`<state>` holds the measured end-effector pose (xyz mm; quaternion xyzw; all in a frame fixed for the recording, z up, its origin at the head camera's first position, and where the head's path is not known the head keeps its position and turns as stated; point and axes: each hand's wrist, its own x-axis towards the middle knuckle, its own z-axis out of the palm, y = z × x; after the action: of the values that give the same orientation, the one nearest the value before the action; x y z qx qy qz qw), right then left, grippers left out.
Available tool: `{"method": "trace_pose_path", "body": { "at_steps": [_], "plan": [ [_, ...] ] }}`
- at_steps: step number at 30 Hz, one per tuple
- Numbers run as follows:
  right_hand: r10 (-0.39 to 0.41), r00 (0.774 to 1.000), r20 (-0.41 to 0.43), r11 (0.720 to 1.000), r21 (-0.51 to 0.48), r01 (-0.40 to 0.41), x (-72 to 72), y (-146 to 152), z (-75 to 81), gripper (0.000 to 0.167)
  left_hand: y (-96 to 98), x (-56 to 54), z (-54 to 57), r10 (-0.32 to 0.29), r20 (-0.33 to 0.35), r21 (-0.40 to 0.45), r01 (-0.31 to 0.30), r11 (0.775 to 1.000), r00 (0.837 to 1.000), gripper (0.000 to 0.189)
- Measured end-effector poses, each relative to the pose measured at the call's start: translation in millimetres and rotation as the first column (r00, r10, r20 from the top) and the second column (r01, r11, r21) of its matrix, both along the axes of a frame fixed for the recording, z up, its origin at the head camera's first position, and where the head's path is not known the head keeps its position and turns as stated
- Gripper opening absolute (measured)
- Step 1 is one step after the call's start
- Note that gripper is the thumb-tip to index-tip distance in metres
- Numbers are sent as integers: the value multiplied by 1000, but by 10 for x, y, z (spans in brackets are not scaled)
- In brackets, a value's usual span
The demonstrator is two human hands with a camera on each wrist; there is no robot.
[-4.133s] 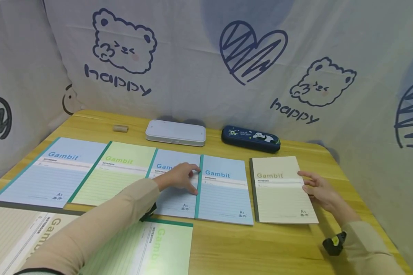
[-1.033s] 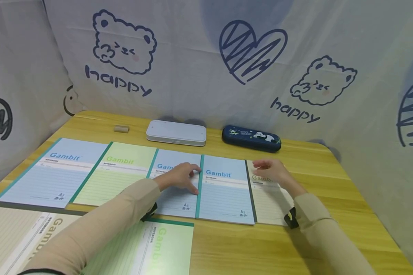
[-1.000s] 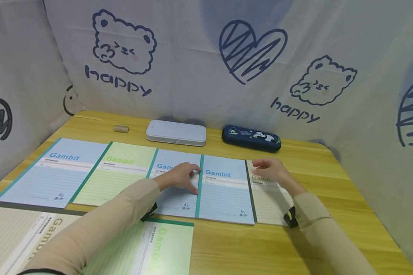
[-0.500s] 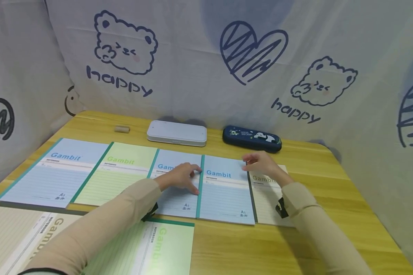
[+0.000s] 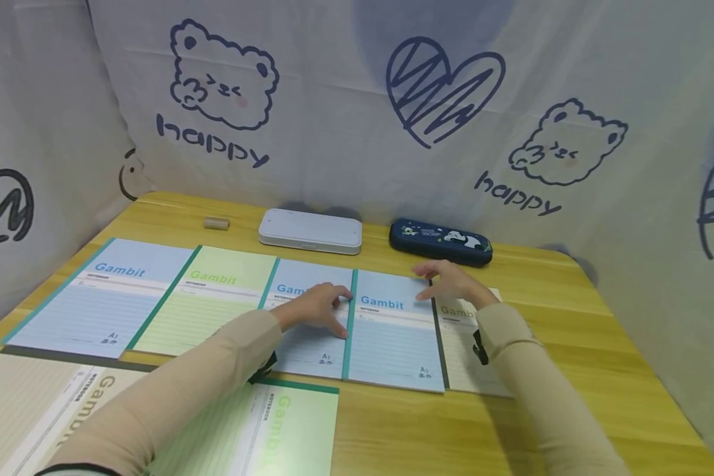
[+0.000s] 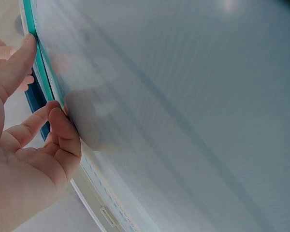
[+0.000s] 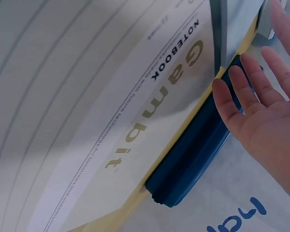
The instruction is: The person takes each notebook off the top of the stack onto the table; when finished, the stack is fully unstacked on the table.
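Observation:
My left hand (image 5: 318, 309) lies over the third notebook (image 5: 309, 357), a blue one. Its thumb and fingertips, spread apart, touch the teal spine of the fourth notebook (image 5: 393, 350), also blue. In the left wrist view, fingertips (image 6: 29, 46) meet that spine. My right hand (image 5: 449, 281), with thumb and fingers apart, is above the boundary between the fourth notebook and a cream notebook (image 5: 467, 357), holding nothing. The cream notebook sits against the blue one's right edge, partly hidden by the right arm. In the right wrist view, the right hand's fingers (image 7: 266, 92) are extended.
To the left are a blue notebook (image 5: 95, 311) and a green notebook (image 5: 214, 297). In front lie a cream notebook (image 5: 30, 410) and a green one (image 5: 297, 430), turned sideways. Behind stand a white case (image 5: 311, 230), a dark blue panda pencil case (image 5: 440, 242) and a small brown cylinder (image 5: 216, 223).
The right hand has slid the cream notebook left against the blue one, let go of it and moved left towards the blue notebook's top corner. The left hand has stayed put.

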<state>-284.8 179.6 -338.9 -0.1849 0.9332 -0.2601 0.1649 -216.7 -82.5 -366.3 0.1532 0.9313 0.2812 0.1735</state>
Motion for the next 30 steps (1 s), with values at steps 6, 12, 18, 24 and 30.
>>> {"method": "trace_pose_path", "body": {
  "at_steps": [6,12,18,24,30],
  "plan": [
    [61,998,10,998,16,-61,-37,24,-63,65,-3,21,17,-5,-9,-5,5,1000,1000,73],
    [110,994,24,993,44,-111,-77,26,-118,72,0,28,19,5,-11,-10,-5,1000,1000,74],
    [160,987,9,984,73,-160,-107,16,-170,75,-4,22,0,12,-7,-10,-12,1000,1000,73],
    [227,973,-50,968,124,-220,-135,-5,-190,74,-8,14,-5,15,-5,-9,-15,1000,1000,73],
    [214,976,-29,968,139,-208,-139,-38,-156,75,-10,7,-8,0,-13,-6,0,1000,1000,71]
  ]
}}
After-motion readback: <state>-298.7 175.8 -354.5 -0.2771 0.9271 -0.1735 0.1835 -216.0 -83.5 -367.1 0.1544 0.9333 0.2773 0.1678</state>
